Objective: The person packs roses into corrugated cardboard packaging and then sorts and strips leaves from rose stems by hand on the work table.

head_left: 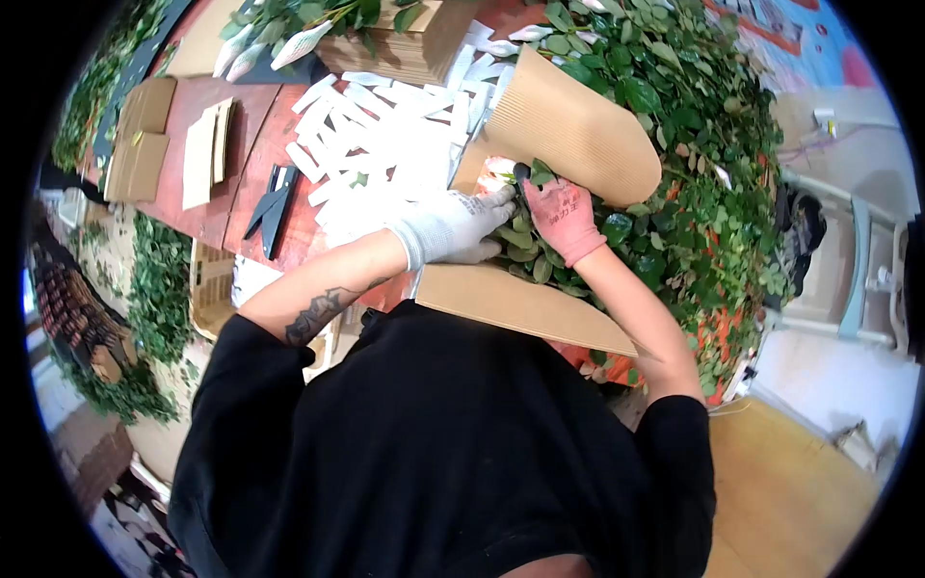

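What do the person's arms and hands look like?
The left hand wears a whitish glove with a ribbed cuff. The right hand wears a pinkish-red glove with dark printing and a dark fingertip. The black sleeves are short, and a dark tattoo marks the left forearm.

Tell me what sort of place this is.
Probably a flower-packing workshop: leafy stems lie heaped, netted buds lie by stacked cardboard, and a bloom by the left hand sits against corrugated card.
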Tool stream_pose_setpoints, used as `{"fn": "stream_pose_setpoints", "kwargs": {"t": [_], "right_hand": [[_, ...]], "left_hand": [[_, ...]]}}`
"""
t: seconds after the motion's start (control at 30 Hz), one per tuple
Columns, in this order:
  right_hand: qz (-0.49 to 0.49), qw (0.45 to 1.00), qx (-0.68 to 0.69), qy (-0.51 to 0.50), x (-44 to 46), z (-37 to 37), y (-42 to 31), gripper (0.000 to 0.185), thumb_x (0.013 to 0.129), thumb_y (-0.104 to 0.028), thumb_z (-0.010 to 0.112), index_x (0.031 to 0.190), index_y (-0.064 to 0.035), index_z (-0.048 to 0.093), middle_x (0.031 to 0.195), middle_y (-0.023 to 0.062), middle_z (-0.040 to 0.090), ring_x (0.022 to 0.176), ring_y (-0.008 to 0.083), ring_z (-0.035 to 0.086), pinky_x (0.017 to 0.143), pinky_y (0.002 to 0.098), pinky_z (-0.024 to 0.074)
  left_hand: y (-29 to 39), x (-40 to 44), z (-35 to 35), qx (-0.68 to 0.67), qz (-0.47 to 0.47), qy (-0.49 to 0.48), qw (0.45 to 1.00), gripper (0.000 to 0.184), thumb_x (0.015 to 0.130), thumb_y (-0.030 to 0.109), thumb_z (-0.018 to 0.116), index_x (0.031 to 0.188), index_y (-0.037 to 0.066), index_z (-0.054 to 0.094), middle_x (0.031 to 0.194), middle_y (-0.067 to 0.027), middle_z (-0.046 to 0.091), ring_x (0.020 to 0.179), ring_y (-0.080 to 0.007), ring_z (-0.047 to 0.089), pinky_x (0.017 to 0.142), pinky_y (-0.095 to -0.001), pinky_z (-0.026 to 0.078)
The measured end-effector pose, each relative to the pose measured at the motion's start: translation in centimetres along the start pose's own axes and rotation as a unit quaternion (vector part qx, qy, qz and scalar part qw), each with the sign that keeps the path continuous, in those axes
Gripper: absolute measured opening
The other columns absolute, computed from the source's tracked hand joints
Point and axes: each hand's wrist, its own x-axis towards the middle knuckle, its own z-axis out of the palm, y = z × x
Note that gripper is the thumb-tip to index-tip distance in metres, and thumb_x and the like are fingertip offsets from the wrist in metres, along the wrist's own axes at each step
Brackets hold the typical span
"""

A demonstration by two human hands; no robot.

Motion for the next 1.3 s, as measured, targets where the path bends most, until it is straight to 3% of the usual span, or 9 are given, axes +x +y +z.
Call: {"fn": "stream_pose_setpoints", "kwargs": {"t": [0.07, 0.2, 0.37, 0.5, 0.57, 0.67, 0.9, 1.1, 1.3], "right_hand": [[-0.007, 1.000, -0.001, 0.000, -0.3, 0.7, -0.2, 0.035, 0.081, -0.012, 0.049, 0.114, -0.0130, 0.060, 0.071, 0.0079, 0.061, 0.073, 0.0232, 0.060, 0.066, 0.0361, 0.0464], [0.008, 0.995, 0.039, -0.095, -0.2, -2.7, 0.1, 0.042, 0.080, -0.015, 0.052, 0.121, -0.0120, 0.057, 0.080, 0.0093, 0.062, 0.082, 0.0253, 0.061, 0.073, 0.0354, 0.0473], [0.037, 0.995, 0.090, 0.039, -1.3, -3.7, -0.4, 0.022, 0.082, -0.015, 0.051, 0.102, -0.0123, 0.061, 0.088, 0.0108, 0.060, 0.083, 0.0240, 0.062, 0.069, 0.0367, 0.0486], [0.057, 0.993, 0.105, -0.017, -1.6, -2.8, -1.1, 0.027, 0.080, -0.026, 0.058, 0.105, -0.0182, 0.060, 0.104, 0.0062, 0.057, 0.092, 0.0226, 0.057, 0.076, 0.0374, 0.0463], [0.039, 0.989, 0.124, 0.068, -2.0, -2.9, -1.4, 0.026, 0.081, -0.030, 0.058, 0.104, -0.0165, 0.060, 0.098, 0.0059, 0.058, 0.087, 0.0225, 0.059, 0.073, 0.0374, 0.0471], [0.057, 0.973, 0.197, -0.106, -1.5, -4.5, -1.4, 0.026, 0.082, -0.032, 0.058, 0.101, -0.0147, 0.060, 0.090, 0.0065, 0.058, 0.081, 0.0237, 0.061, 0.068, 0.0375, 0.0476], [0.062, 0.978, 0.195, -0.037, -1.8, -3.7, -2.1, 0.023, 0.080, -0.030, 0.060, 0.089, -0.0097, 0.057, 0.086, 0.0082, 0.059, 0.076, 0.0240, 0.063, 0.059, 0.0360, 0.0490], [-0.008, 0.972, 0.222, -0.076, -2.6, -3.0, -2.8, 0.022, 0.077, -0.030, 0.063, 0.086, -0.0110, 0.057, 0.084, 0.0061, 0.057, 0.077, 0.0244, 0.061, 0.062, 0.0381, 0.0459], [-0.032, 0.976, 0.206, -0.067, -2.2, -2.6, -2.9, 0.019, 0.076, -0.027, 0.061, 0.084, -0.0101, 0.059, 0.081, 0.0082, 0.061, 0.075, 0.0250, 0.063, 0.060, 0.0372, 0.0497]], "left_hand": [[-0.3, 0.6, -1.4, -0.114, -0.013, -0.040, 0.993, 0.051, 0.085, 0.028, 0.057, 0.128, 0.002, 0.048, 0.127, -0.0196, 0.052, 0.095, -0.0330, 0.062, 0.085, -0.0379, 0.049], [-3.0, 1.4, -1.3, -0.240, -0.007, 0.148, 0.959, 0.030, 0.087, 0.007, 0.050, 0.115, 0.006, 0.061, 0.110, -0.0163, 0.063, 0.100, -0.0299, 0.062, 0.087, -0.0336, 0.048], [-4.9, 1.7, -1.7, -0.163, 0.021, 0.165, 0.973, 0.030, 0.082, 0.002, 0.051, 0.108, 0.007, 0.065, 0.108, -0.0123, 0.065, 0.099, -0.0284, 0.062, 0.086, -0.0332, 0.049], [-5.7, 2.2, -1.3, -0.090, 0.137, 0.188, 0.968, 0.033, 0.077, -0.001, 0.054, 0.106, 0.009, 0.066, 0.107, -0.0100, 0.066, 0.098, -0.0274, 0.063, 0.085, -0.0336, 0.050], [-5.9, 2.5, -1.4, -0.068, 0.158, 0.185, 0.968, 0.034, 0.076, -0.001, 0.054, 0.106, 0.010, 0.066, 0.106, -0.0100, 0.066, 0.096, -0.0276, 0.063, 0.083, -0.0337, 0.050], [-5.7, 2.4, -1.8, -0.050, 0.157, 0.128, 0.978, 0.035, 0.076, -0.001, 0.055, 0.107, 0.012, 0.067, 0.106, -0.0094, 0.066, 0.094, -0.0274, 0.064, 0.081, -0.0339, 0.051], [-5.2, 2.5, -1.6, -0.035, 0.099, -0.028, 0.994, 0.044, 0.076, 0.003, 0.055, 0.115, 0.020, 0.064, 0.111, -0.0061, 0.065, 0.086, -0.0256, 0.064, 0.073, -0.0336, 0.051], [-5.9, 1.6, -0.5, 0.020, 0.222, 0.051, 0.974, 0.054, 0.071, 0.001, 0.053, 0.120, 0.024, 0.061, 0.123, 0.0001, 0.059, 0.086, -0.0250, 0.064, 0.071, -0.0340, 0.050], [-7.6, 1.8, 1.0, 0.010, 0.172, -0.005, 0.985, 0.043, 0.075, 0.004, 0.054, 0.114, 0.021, 0.064, 0.132, 0.0034, 0.053, 0.093, -0.0242, 0.063, 0.076, -0.0328, 0.050]]}}
